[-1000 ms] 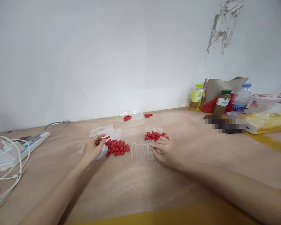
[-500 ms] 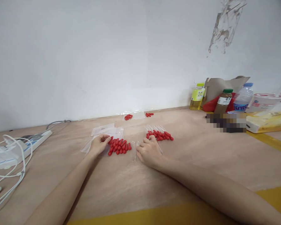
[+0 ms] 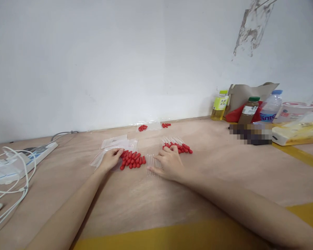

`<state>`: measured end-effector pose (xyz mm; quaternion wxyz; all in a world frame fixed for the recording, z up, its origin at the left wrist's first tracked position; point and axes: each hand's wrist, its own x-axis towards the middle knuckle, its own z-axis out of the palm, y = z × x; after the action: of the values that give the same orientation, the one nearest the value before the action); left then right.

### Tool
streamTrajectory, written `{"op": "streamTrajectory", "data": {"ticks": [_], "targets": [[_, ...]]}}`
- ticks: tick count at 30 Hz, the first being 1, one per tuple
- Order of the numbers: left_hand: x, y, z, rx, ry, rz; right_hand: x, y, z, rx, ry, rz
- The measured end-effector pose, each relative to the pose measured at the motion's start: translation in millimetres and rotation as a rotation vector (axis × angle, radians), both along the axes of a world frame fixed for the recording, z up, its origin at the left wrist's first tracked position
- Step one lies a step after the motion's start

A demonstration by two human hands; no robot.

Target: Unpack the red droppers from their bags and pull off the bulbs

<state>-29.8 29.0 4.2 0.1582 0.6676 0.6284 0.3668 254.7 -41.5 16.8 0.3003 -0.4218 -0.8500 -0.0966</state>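
Observation:
At the left edge of a pile of red rubber dropper bulbs (image 3: 131, 160), my left hand (image 3: 111, 159) pinches one bulb between thumb and fingertips. To the right of that pile lies a row of thin clear tubes (image 3: 150, 166), side by side. My right hand (image 3: 171, 163) hovers over or touches the right part of the row, thumb and fingers apart; I see nothing held in it. Just beyond its fingers are several assembled droppers (image 3: 182, 147), red bulbs toward me and pale tips toward the wall. Clear zip bags (image 3: 116, 141) lie behind my left hand.
Near the wall, smaller red bulbs (image 3: 142, 127) lie on clear plastic. A power strip (image 3: 41, 158) with white cables (image 3: 24, 173) is at left. At right stand a yellow-capped bottle (image 3: 219, 106), a green-capped bottle (image 3: 249, 110) and a tissue pack (image 3: 297, 133).
My right hand has shifted slightly right and its fingers have spread, uncovering more of the clear tubes. The left hand stays at the red bulb pile. The view has tilted slightly.

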Motion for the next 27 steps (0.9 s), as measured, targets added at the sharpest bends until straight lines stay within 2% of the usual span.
{"op": "streamTrajectory", "data": {"ticks": [7,10,13,16,20,22,24,27], "targets": [[-7.0,4.1,-0.3,0.044,0.076,0.028,59.0,10.4,6.6,0.058,0.144,-0.169],[-5.2,1.4,7.2,0.085,0.131,0.039,82.0,14.3,2.7,0.058,0.193,-0.257],[8.7,-0.9,18.0,0.166,0.212,0.057,96.7,18.1,-4.5,0.059,0.244,-0.32],[42.3,-2.7,27.5,0.237,0.311,0.011,103.8,21.2,-11.5,0.04,0.276,-0.346],[110.2,-6.1,33.0,0.225,0.467,-0.154,106.5,20.9,-17.3,0.02,0.274,-0.334],[143.1,-6.3,32.0,0.196,0.492,-0.192,106.8,18.6,-18.7,0.019,0.266,-0.318],[169.2,-4.3,29.5,0.17,0.499,-0.185,106.9,15.7,-19.2,0.012,0.258,-0.301],[192.8,1.1,25.5,0.129,0.527,-0.103,106.7,12.2,-17.7,-0.011,0.254,-0.282]]}}
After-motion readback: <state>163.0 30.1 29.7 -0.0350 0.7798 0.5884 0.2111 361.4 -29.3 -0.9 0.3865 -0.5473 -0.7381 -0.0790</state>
